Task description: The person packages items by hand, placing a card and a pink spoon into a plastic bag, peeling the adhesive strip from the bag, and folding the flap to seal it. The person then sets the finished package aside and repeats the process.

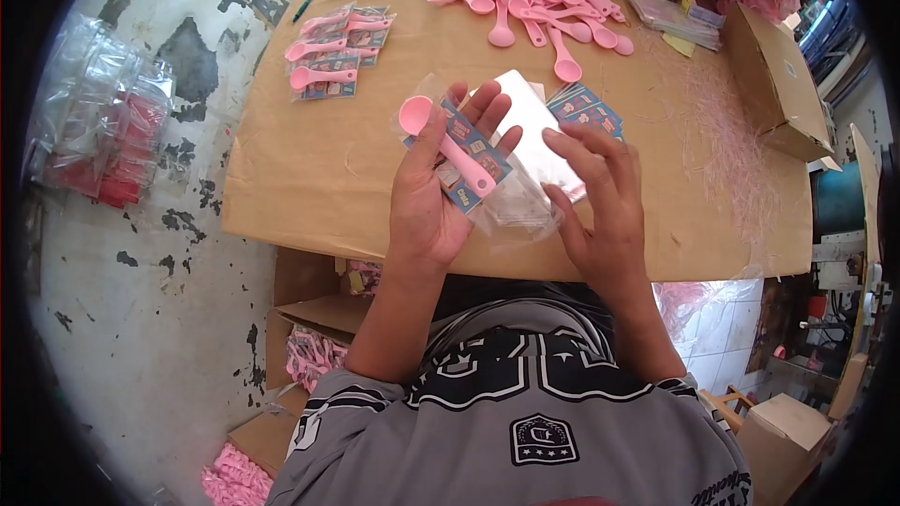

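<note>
My left hand [427, 201] is palm up and carries a pink measuring spoon [457, 148], its thumb pressed over the spoon near the bowl. Under the spoon lies a blue printed card [469, 189], also in that hand. A clear plastic bag [520, 208] surrounds them, its loose end hanging toward the right. Beside that loose end is my right hand [600, 197], thumb and fingers apart, with nothing visible between them. Behind the hands, a stack of shiny clear bags [534, 126] rests on the table, next to a fanned pile of blue cards [586, 111].
A heap of pink spoons [525, 0] covers the table's far side. Several bagged spoons with cards [328, 61] sit at the far left near a pen [307, 2]. A cardboard box [773, 84] and pink plastic strands [717, 131] occupy the right side.
</note>
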`<action>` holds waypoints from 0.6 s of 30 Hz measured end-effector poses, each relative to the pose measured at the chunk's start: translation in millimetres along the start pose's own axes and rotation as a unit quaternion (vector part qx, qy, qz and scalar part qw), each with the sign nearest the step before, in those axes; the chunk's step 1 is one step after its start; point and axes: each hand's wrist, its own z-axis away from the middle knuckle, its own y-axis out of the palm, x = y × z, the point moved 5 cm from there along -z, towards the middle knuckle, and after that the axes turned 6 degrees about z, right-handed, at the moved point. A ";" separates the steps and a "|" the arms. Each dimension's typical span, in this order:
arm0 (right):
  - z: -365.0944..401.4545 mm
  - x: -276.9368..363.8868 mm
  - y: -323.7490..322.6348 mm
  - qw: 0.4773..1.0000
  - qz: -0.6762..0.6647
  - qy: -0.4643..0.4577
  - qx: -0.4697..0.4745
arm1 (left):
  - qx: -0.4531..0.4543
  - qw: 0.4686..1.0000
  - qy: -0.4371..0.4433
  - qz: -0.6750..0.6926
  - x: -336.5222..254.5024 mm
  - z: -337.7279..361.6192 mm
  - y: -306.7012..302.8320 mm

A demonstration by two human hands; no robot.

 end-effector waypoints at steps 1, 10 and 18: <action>-4.5 4.2 2.5 0.999 0.036 -0.035 -0.002 | 0.008 1.000 -0.015 0.008 2.1 0.0 0.3; -28.4 9.9 4.2 0.990 -0.066 -0.120 0.024 | -0.017 0.993 -0.109 -0.028 17.3 7.7 -4.0; -20.3 -27.6 25.7 0.911 -0.328 0.223 0.112 | 0.070 0.944 -0.059 -0.316 -5.6 7.1 6.0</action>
